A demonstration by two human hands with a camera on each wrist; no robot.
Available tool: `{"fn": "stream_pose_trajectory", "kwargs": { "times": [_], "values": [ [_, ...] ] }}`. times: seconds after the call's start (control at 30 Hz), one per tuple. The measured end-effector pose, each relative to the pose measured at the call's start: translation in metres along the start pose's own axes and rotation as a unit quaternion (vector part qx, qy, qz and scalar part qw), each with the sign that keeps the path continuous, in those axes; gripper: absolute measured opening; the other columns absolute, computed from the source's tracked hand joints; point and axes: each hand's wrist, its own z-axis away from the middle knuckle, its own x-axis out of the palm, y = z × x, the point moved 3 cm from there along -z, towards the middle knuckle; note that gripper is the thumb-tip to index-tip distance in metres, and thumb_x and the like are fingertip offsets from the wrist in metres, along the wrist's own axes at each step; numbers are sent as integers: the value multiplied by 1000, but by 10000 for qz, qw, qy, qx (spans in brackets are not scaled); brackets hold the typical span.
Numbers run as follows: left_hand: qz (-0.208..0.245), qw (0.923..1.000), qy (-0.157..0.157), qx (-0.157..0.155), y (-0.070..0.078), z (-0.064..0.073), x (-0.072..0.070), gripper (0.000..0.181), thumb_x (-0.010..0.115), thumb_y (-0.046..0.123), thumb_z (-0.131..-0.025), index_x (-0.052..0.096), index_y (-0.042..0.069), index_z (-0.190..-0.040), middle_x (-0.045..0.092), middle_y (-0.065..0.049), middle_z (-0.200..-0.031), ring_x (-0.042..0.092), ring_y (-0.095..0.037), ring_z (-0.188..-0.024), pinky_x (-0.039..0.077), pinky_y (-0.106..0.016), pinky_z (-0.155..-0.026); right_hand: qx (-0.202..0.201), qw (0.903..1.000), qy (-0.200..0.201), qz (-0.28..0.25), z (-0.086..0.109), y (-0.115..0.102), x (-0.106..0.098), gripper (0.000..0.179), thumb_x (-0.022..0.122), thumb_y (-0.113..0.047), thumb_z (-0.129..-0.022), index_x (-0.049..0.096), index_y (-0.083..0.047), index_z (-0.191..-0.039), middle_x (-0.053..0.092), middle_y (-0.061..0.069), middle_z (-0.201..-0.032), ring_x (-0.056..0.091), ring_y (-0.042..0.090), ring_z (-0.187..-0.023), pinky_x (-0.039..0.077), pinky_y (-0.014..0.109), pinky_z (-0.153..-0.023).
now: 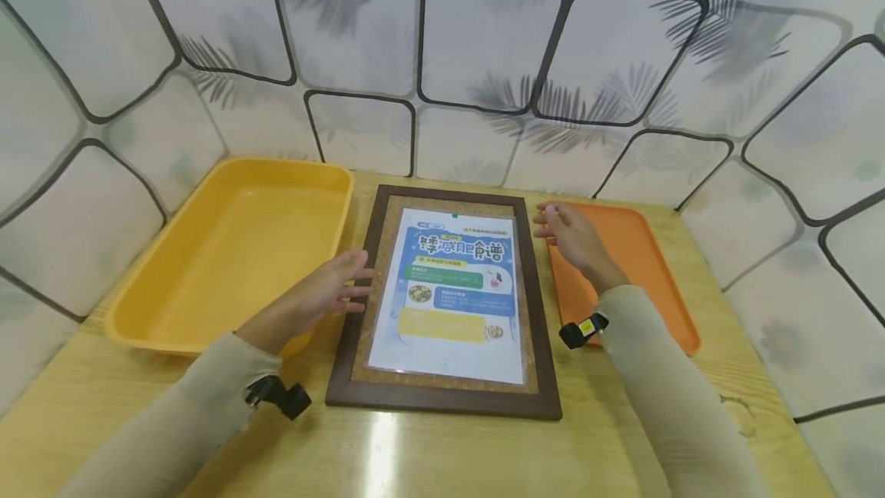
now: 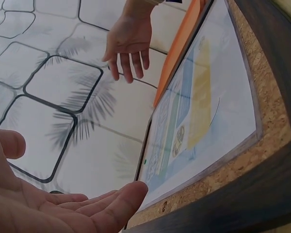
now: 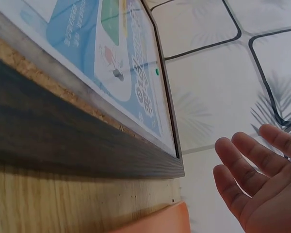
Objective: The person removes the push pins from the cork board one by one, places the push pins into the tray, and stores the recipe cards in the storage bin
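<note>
head: brown-framed rectangular cork board (image 1: 442,400) on pale wooden tabletop (image 1: 477,459), near back edge; left hand (image 1: 314,294), right hand (image 1: 575,240) loose, grasping nothing. left wrist: no grip, one-sided lift could tilt the board. right wrist: shallow orange plastic tray (image 3: 165,223) just beside; sliding right could bump it.

The board (image 1: 442,400) is showing dark brown around a blue-and-white poster (image 1: 445,363). Left of the board, a tub (image 1: 235,252) is showing yellow; right, a tray (image 1: 639,260), orange; behind, wallpaper (image 1: 362,129) is showing black outlines, grey leaves.
</note>
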Motion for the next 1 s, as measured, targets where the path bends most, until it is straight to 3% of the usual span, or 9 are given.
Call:
{"fn": "stream_pose_trajectory", "kwargs": {
  "times": [0.53, 0.8, 1.0],
  "values": [
    [148, 9997, 128, -157, -6, -7, 11, 69, 25, 44, -106, 6, -3, -152, 14, -30, -155, 22, -47, -139, 30, -54, -108, 20, 9996, -228, -164, -15, -4, 17, 56, 33, -40, -106, 45, 5, -136, 52, 26, -133, 55, 42, -115, 40, 56, -100],
    [160, 9987, 404, -251, -10, -13, 14, 69, 25, 44, -105, 7, -3, -153, 16, -30, -154, 24, -47, -138, 31, -55, -107, -21, 9997, -209, -148, -25, -4, 26, 53, 33, -37, -106, 47, 6, -134, 52, 28, -130, 56, 42, -113, 43, 53, -98],
    [210, 9971, 560, -473, -12, -13, 20, 71, 23, 46, -105, 6, -4, -152, 16, -32, -153, 24, -47, -138, 30, -57, -107, 55, 9998, -194, 62, -32, -3, 40, 51, 35, -38, -106, 49, 2, -135, 55, 22, -128, 60, 36, -110, 46, 47, -96]
  ]
}}
